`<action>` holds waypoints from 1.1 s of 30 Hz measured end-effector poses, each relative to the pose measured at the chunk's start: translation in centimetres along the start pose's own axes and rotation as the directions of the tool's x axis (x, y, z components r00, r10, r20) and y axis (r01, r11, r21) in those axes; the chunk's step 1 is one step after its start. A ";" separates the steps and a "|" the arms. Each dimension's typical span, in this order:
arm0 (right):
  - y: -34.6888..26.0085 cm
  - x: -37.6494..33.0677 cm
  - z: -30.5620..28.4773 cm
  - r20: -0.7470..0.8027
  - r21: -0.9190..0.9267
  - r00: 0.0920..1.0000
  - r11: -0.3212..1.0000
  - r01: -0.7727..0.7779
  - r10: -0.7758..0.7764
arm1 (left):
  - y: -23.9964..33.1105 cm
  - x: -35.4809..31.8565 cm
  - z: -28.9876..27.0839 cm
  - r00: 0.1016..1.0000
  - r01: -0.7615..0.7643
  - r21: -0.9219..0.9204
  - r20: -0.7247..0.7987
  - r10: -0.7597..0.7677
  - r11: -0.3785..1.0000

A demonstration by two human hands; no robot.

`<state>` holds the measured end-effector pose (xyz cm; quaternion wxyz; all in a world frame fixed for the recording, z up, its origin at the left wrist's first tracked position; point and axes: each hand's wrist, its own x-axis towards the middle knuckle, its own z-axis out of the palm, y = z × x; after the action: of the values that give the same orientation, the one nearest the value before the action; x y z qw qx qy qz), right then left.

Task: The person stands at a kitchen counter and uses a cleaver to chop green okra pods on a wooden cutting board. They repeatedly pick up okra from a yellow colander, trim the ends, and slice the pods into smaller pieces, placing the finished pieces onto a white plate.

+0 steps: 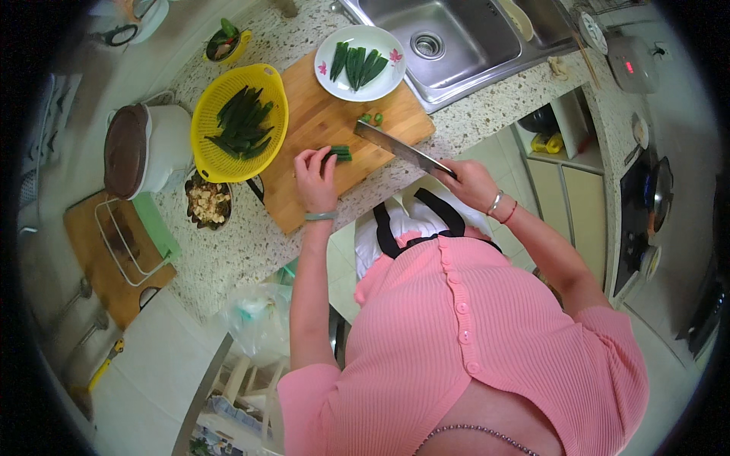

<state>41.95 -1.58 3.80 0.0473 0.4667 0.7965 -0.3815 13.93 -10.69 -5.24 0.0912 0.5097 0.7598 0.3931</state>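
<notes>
My left hand is closed over a small bunch of okra, pressing it on the wooden cutting board. In my right hand is a kitchen knife, its broad blade slanting over the board's right part. By the blade tip lie a few short green okra ends. Toward the back of the board, a white plate with pink flower prints carries several okra pods. Left of the board, a yellow colander holds more okra.
Behind the board is a steel sink. A dark bowl of pale chopped food stands below the colander, near a white appliance with a brown lid. A small yellow bowl is at the back left, a stove at far right.
</notes>
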 end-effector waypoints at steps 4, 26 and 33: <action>-1.4 1.6 0.7 -0.003 -0.035 0.993 0.993 0.115 -0.115 | -0.3 -0.2 1.0 0.997 0.050 -0.072 -0.048 -0.053 0.996; -2.8 2.7 3.8 0.081 0.104 0.995 0.994 0.044 -0.053 | -0.2 -0.2 1.8 0.987 0.101 -0.122 -0.113 -0.114 0.987; -1.9 2.4 3.6 0.090 0.086 0.993 0.994 0.072 -0.080 | -0.3 -0.2 1.8 0.986 0.126 -0.143 -0.094 -0.140 0.982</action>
<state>38.08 -2.75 1.28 0.0504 0.4192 0.7942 -0.4370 14.76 -10.00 -6.72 0.1123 0.4292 0.7671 0.4634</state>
